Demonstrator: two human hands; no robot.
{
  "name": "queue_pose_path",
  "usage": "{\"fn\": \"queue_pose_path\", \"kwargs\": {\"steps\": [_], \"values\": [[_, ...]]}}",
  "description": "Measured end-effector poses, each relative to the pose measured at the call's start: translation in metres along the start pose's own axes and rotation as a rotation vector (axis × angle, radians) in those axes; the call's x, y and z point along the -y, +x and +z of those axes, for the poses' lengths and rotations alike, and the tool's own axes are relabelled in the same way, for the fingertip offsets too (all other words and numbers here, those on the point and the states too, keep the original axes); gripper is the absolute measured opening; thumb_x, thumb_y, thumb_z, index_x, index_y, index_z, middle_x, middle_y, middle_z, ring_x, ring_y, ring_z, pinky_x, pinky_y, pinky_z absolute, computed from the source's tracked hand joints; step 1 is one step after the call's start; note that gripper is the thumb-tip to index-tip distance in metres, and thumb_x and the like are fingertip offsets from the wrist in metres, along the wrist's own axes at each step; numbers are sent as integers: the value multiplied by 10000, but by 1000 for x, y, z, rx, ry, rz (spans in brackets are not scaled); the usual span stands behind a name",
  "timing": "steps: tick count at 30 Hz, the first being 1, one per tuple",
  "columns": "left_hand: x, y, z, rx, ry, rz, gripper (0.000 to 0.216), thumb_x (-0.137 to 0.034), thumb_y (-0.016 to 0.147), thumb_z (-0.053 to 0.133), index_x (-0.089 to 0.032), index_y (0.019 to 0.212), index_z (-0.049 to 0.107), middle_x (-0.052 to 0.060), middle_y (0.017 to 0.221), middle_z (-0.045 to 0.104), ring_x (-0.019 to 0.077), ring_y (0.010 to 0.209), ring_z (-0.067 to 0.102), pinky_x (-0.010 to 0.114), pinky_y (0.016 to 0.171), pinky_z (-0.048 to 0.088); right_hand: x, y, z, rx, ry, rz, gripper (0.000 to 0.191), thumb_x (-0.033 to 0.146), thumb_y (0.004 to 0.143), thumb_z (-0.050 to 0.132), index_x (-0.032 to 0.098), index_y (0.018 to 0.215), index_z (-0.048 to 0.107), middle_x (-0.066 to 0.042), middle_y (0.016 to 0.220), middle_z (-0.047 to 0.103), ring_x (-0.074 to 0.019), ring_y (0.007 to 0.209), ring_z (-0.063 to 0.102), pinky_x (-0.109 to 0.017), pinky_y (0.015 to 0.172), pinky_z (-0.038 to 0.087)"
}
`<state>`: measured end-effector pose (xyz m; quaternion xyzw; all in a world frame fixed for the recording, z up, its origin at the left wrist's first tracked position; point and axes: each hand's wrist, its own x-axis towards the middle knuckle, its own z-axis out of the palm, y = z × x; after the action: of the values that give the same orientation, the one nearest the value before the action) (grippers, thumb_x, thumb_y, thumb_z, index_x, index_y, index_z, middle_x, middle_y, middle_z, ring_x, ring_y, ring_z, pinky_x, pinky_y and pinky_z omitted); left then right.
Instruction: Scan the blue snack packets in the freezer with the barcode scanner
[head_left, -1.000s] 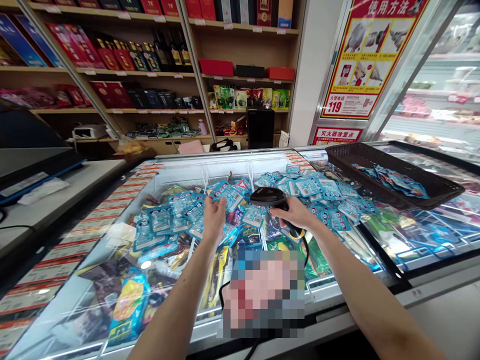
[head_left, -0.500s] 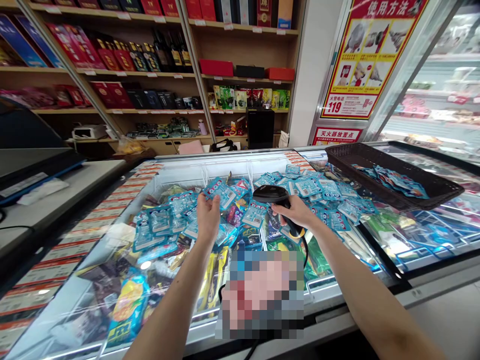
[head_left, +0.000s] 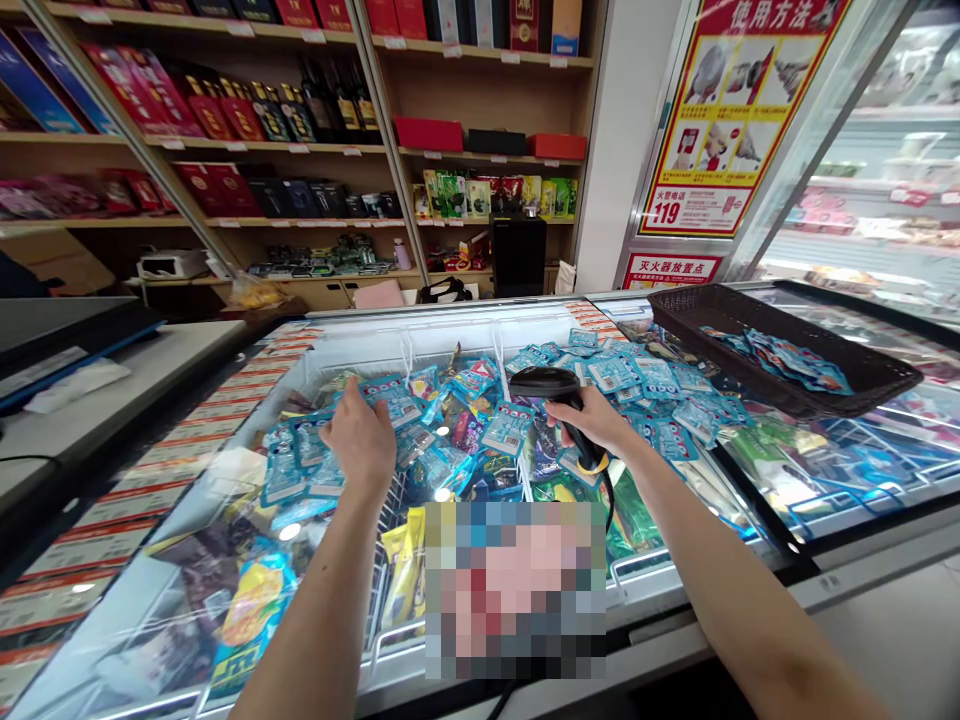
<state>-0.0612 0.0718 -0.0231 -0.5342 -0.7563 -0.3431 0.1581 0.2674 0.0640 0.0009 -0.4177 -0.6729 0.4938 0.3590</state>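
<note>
My right hand (head_left: 589, 420) is wrapped round the handle of a black barcode scanner (head_left: 546, 383), its head pointing left over the freezer. A cable runs down from the scanner's handle. My left hand (head_left: 360, 432) is over the left part of a pile of blue snack packets (head_left: 296, 450), thumb and fingers apart. A blue packet (head_left: 397, 402) lies just beyond its thumb; contact between them is unclear. More blue packets (head_left: 652, 378) are spread on the right, beyond the scanner. A single packet (head_left: 508, 428) lies flat below the scanner head, barcode side up.
The packets lie on the glass-topped freezer (head_left: 442, 318), with coloured bags showing underneath. A dark woven basket (head_left: 885, 385) at the right holds several blue packets. A counter (head_left: 172, 365) stands at the left. Shelves (head_left: 442, 155) of boxes and bottles line the back. A blurred patch covers the front middle.
My left hand has moved left from the middle of the pile and its fingers have come apart from the blue packet it pinched. My right hand and the scanner stay nearly in place.
</note>
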Motion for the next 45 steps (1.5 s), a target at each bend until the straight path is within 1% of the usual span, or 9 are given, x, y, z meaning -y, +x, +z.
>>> {"fn": "queue_pose_path", "kwargs": {"steps": [5,9,16,21,29,33,37,42,45], "values": [[0,-6,-12,-59,182,61,355,-332,862,435,-164,1151,555,186,1230,499,369,1109,438,541,894,289,0,0,-3,-30,28,37,317,455,754,581,142,808,587,-75,796,651,-126,460,585,-250,437,475],[-12,-9,-15,-33,187,212,306,-252,890,368,-183,1076,600,144,1239,513,323,1092,445,508,912,265,-1,1,-4,-56,22,67,318,458,747,588,142,789,597,-76,784,654,-117,446,579,-241,428,476],[-69,-39,0,276,29,442,438,-488,892,328,-203,1025,632,111,1055,596,281,982,522,415,831,359,-2,1,-6,-63,16,80,325,467,744,589,146,794,594,-74,796,657,-117,454,585,-234,422,473],[-81,-55,10,376,2,463,524,-630,779,450,-210,1044,620,125,1078,574,324,1039,497,422,825,372,-5,2,-6,-68,-31,80,335,478,750,585,151,822,580,-64,774,654,-120,440,582,-231,403,458],[-69,-46,23,536,-295,277,467,-525,724,601,-179,1030,531,95,946,605,265,857,581,334,689,402,-2,1,-4,-48,-16,112,331,453,746,589,139,850,577,-87,797,657,-127,457,590,-239,415,468],[-64,-46,25,485,-485,10,499,-500,759,573,-184,1117,428,66,883,599,221,728,589,298,610,389,0,-1,-3,-45,-39,137,329,448,745,591,134,841,585,-103,817,655,-133,456,590,-256,418,469],[-63,-44,26,427,-713,-50,441,-444,823,509,-194,1171,404,99,1040,570,217,891,577,287,669,409,2,-2,-3,-23,-56,127,330,449,752,585,130,835,591,-115,824,652,-145,469,601,-269,429,475],[-67,-44,28,445,-884,-127,268,-401,817,526,-192,972,459,-19,670,465,135,597,483,241,534,371,3,-2,-3,12,-92,118,308,438,752,588,135,800,573,-109,810,655,-144,465,600,-264,429,470],[-67,-44,30,432,-911,-157,248,-399,794,555,-207,897,436,-56,606,365,108,516,403,228,486,345,2,-2,-2,21,-141,106,322,458,749,590,140,791,566,-99,793,657,-140,461,601,-249,424,460]]}}
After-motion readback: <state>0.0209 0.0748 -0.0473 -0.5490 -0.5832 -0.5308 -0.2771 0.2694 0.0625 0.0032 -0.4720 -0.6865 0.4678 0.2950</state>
